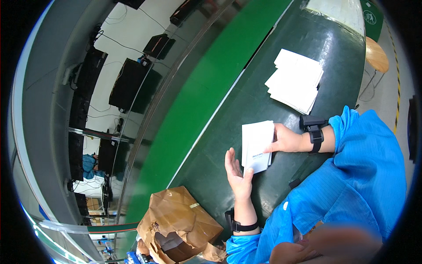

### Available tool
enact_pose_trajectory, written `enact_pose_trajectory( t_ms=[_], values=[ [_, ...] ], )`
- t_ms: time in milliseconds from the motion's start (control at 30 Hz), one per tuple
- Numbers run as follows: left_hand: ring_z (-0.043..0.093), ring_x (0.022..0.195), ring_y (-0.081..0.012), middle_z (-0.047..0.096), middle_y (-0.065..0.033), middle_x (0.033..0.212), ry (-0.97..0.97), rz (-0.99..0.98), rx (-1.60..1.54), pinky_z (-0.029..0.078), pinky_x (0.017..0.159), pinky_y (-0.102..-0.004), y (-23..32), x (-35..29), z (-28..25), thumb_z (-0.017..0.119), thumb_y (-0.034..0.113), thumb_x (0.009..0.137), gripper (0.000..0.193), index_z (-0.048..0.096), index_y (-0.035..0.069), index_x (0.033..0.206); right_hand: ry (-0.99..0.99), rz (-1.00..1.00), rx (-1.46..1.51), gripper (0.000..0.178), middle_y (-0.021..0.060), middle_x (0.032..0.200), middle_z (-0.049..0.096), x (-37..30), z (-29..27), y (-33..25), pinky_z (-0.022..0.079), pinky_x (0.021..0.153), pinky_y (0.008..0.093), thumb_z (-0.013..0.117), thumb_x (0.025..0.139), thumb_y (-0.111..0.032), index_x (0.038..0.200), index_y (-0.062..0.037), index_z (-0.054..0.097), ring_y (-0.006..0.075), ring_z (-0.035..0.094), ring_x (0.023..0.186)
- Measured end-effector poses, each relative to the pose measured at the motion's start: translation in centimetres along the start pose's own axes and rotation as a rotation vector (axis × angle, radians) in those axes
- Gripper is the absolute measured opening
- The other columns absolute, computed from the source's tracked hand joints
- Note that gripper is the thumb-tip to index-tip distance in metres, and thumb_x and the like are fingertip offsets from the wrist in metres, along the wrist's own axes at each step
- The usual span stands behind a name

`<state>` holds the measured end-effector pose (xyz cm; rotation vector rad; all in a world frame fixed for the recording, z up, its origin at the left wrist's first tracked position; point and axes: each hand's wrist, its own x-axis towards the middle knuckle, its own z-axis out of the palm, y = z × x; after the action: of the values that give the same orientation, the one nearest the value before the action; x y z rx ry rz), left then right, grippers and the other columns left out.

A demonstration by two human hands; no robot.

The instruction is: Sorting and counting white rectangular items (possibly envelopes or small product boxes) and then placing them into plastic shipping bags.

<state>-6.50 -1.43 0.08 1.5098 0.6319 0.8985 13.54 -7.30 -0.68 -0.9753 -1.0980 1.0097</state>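
Observation:
A small stack of white leaflets (257, 140) is held above the dark green table, with a little dark print near its lower part. My right hand (285, 140) grips the stack from its right side, thumb on top and fingers beneath. At the lower left corner, my left hand (239, 176) has its fingers stretched out and apart, its thumb against the leaflets' lower edge. Farther off on the table lies a loose, uneven pile of similar white leaflets (296, 79). Black straps with small devices circle both my wrists.
A torn brown paper package (184, 215) stands at the near left, its ragged opening facing me. Beside it shows another person's hand (143, 247). A green belt strip (193, 114) runs along the table's left side. A round wooden stool (377, 55) stands at the far right.

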Motion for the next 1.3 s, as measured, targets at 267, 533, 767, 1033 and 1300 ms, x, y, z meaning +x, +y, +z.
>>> enact_pose_trajectory(
  t_ms=[267, 533, 767, 1033, 1300],
  values=[
    [0.045, 0.112, -0.0219, 0.045, -0.0137, 0.124, -0.055, -0.346, -0.306, 0.035, 0.095, -0.0337, 0.3, -0.7, 1.3, 0.038, 0.031, 0.093, 0.049, 0.035, -0.004, 0.127, -0.164, 0.217, 0.091, 0.056, 0.0112, 0.123, 0.046, -0.2, 0.5, 1.4, 0.036, 0.096, 0.0335, 0.063, 0.077, -0.006, 0.124, 0.0012, 0.033, 0.018, 0.043, 0.115],
    [0.056, 0.093, -0.0149, 0.057, -0.0097, 0.103, 0.139, -0.324, -0.371, 0.045, 0.083, -0.0289, -1.2, -1.0, 1.5, 0.054, 0.01, 0.086, 0.023, 0.048, -0.001, 0.106, -0.101, 0.345, 0.553, 0.047, 0.0105, 0.125, 0.044, -0.3, 1.1, 2.2, 0.034, 0.099, 0.035, 0.045, 0.089, -0.008, 0.132, -0.0002, 0.025, 0.0189, 0.039, 0.119],
    [0.058, 0.085, -0.0142, 0.06, -0.0103, 0.095, 0.252, -0.259, -0.318, 0.047, 0.077, -0.0262, -0.9, -0.8, 1.6, 0.054, 0.004, 0.084, 0.019, 0.049, -0.001, 0.102, -0.073, 0.456, 0.764, 0.04, 0.0117, 0.123, 0.046, 0.0, 1.0, 1.2, 0.038, 0.095, 0.0333, 0.039, 0.091, -0.009, 0.13, -0.0003, 0.032, 0.0197, 0.047, 0.112],
    [0.059, 0.087, -0.0155, 0.06, -0.0142, 0.098, 0.394, -0.18, -0.246, 0.047, 0.078, -0.0268, -1.3, -0.9, 1.7, 0.051, -0.002, 0.084, 0.02, 0.046, -0.004, 0.103, 0.007, 0.458, 0.694, 0.037, 0.0122, 0.119, 0.049, -0.1, 0.5, 1.4, 0.042, 0.092, 0.0334, 0.039, 0.091, -0.009, 0.126, 0.0001, 0.036, 0.0202, 0.05, 0.109],
    [0.058, 0.091, -0.0165, 0.059, -0.012, 0.101, 0.43, -0.14, -0.329, 0.047, 0.083, -0.0287, 0.1, -0.1, -0.1, 0.05, -0.001, 0.084, 0.027, 0.046, -0.004, 0.11, 0.082, 0.442, 0.782, 0.035, 0.0125, 0.116, 0.052, 0.3, -0.1, 1.1, 0.042, 0.091, 0.0336, 0.041, 0.09, -0.012, 0.123, -0.0001, 0.041, 0.0214, 0.053, 0.105]
  ],
)
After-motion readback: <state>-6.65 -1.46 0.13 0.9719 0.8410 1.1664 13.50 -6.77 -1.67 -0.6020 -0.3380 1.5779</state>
